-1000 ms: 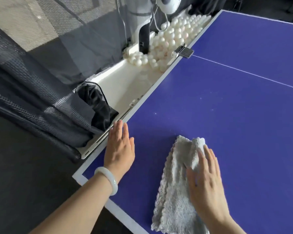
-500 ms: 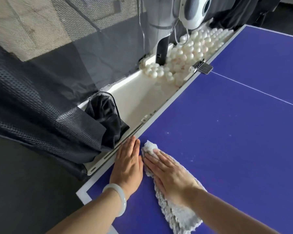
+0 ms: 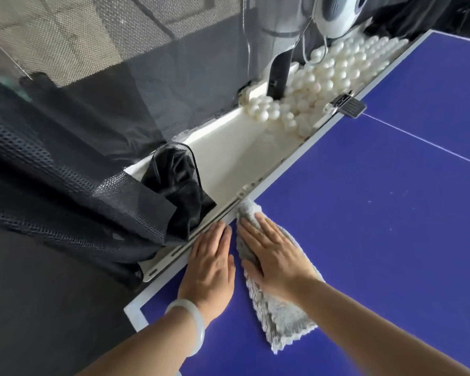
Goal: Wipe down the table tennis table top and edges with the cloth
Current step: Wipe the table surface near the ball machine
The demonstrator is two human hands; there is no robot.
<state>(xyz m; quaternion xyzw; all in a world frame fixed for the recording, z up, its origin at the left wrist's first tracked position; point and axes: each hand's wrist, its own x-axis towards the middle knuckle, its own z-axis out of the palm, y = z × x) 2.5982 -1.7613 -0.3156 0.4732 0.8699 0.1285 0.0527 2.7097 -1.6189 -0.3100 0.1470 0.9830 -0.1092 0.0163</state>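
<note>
The blue table tennis table (image 3: pixel 377 213) fills the right of the view, with a white line along its left edge. A grey fluffy cloth (image 3: pixel 280 318) lies folded on the table near that edge. My right hand (image 3: pixel 274 253) presses flat on the cloth's far part, fingers straight, and the cloth's far tip reaches the white edge line. My left hand (image 3: pixel 212 264) rests flat on the table beside it, right at the edge, with a pale bangle on the wrist.
A white ball tray (image 3: pixel 228 164) runs along the table's left edge, holding several white balls (image 3: pixel 318 85) at its far end. Black netting (image 3: pixel 73 185) hangs over its near end. A ball machine (image 3: pixel 337 14) stands at the back. A black clip (image 3: pixel 349 105) grips the table edge.
My right hand has slid the cloth left and forward, up to the table's white edge beside my left hand. The view has moved closer to the edge.
</note>
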